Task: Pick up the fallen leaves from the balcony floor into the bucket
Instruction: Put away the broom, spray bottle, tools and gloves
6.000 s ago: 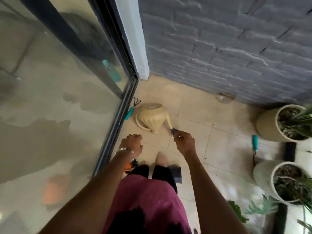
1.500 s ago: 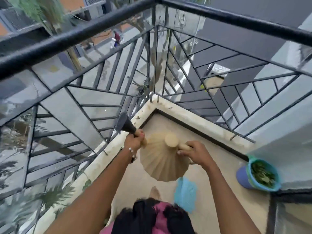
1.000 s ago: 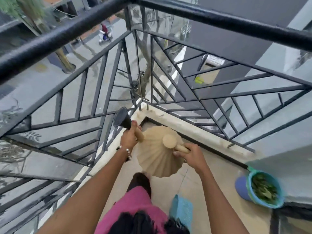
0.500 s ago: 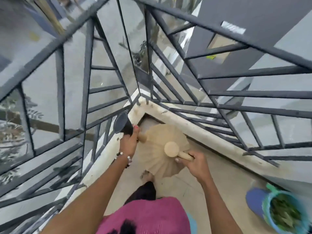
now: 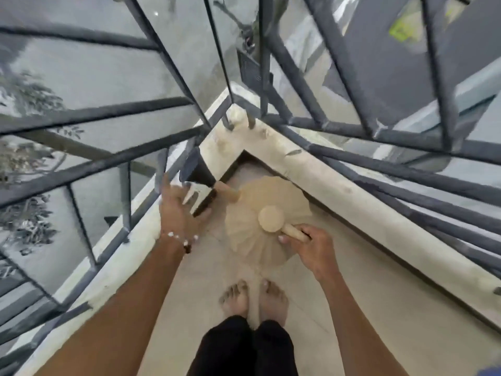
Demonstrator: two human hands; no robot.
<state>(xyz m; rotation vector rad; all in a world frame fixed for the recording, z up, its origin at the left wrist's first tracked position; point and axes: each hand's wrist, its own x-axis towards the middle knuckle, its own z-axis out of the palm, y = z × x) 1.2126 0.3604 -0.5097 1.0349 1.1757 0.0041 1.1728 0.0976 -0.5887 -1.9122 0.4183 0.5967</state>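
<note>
No leaves or bucket are seen in this view; only a blue sliver at the bottom right corner, which cannot be identified. A tan watering can (image 5: 260, 221) is lowered into the balcony corner, nearly at the floor (image 5: 366, 308). Its handle is gripped by the right hand (image 5: 311, 246). The spout, held half a second ago, has just been released: the left hand (image 5: 180, 204) is now spread open beside the dark nozzle (image 5: 198, 169), blurred. Railing (image 5: 339, 147) and kerb (image 5: 311, 172) surround the corner. Judged: the can is being parked, clearing floor; leaf pickup is not yet resumed.

Bare arms, beaded bracelet (image 5: 181, 240), black trousers (image 5: 244, 348)
</note>
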